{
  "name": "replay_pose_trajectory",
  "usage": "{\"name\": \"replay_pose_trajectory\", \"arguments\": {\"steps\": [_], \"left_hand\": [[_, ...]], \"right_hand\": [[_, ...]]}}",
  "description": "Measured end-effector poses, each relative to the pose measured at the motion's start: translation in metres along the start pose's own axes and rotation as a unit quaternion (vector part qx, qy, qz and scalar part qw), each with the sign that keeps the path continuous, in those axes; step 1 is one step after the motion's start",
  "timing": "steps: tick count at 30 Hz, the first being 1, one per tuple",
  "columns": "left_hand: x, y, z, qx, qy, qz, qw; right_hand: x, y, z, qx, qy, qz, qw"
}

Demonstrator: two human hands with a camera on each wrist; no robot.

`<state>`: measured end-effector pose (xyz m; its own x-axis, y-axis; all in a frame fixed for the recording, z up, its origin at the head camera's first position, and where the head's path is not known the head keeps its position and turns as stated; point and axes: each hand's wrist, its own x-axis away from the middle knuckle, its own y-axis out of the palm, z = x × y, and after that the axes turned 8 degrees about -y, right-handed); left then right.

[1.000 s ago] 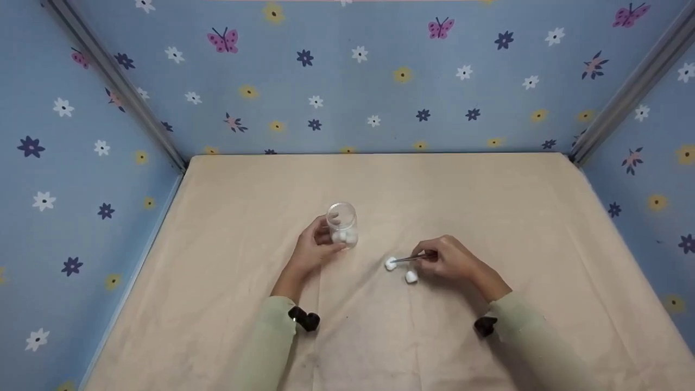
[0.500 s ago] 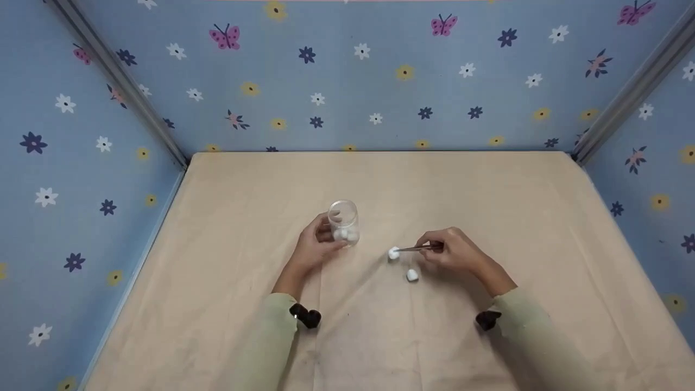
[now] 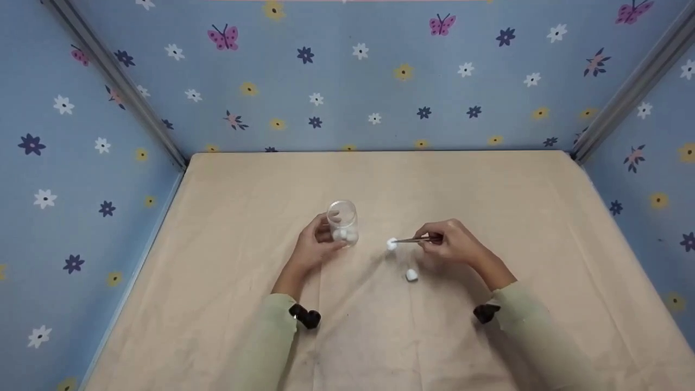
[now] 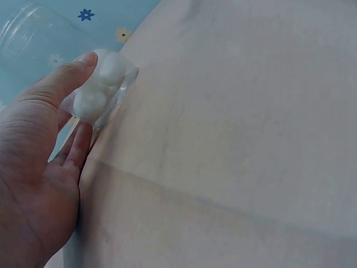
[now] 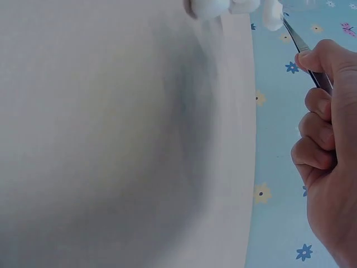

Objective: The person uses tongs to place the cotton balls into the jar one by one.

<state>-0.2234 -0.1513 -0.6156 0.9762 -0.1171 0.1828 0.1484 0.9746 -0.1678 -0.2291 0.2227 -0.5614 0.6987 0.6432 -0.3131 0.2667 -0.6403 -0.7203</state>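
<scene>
Fingers of my left hand (image 3: 314,247) wrap a clear open-topped jar (image 3: 350,220). Several white cotton balls (image 4: 103,84) lie at its bottom, seen through the wall in the left wrist view. To the right, my right hand (image 3: 453,244) pinches metal tweezers (image 3: 412,239), which point left toward the jar. One cotton ball (image 3: 391,244) is at their tips, above the cloth; the right wrist view shows this cotton ball (image 5: 272,14) touching the tweezer tips. Another cotton ball (image 3: 411,275) rests on the cloth, below the right hand's fingers.
A beige cloth (image 3: 244,190) with creases covers the table. Blue panels (image 3: 347,70) patterned with flowers and butterflies rise behind it and on both sides, with grey metal posts (image 3: 125,87) at the corners. A black device (image 3: 305,316) is worn at each wrist.
The right hand has lifted the tweezers and the cotton ball at their tips up and away from the other ball. The left hand and jar have stayed nearly still.
</scene>
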Motion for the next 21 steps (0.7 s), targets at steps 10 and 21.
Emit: {"name": "replay_pose_trajectory", "arguments": {"steps": [10,21], "left_hand": [[0.0,-0.001,0.0,-0.008,-0.01,0.003,0.9999],[0.0,-0.001,-0.001,0.009,0.008,-0.012,0.9999]], "right_hand": [[-0.006,-0.003,-0.004,0.002,-0.012,0.03,0.9995],[-0.015,-0.012,-0.009,0.005,-0.019,0.042,0.9989]]}}
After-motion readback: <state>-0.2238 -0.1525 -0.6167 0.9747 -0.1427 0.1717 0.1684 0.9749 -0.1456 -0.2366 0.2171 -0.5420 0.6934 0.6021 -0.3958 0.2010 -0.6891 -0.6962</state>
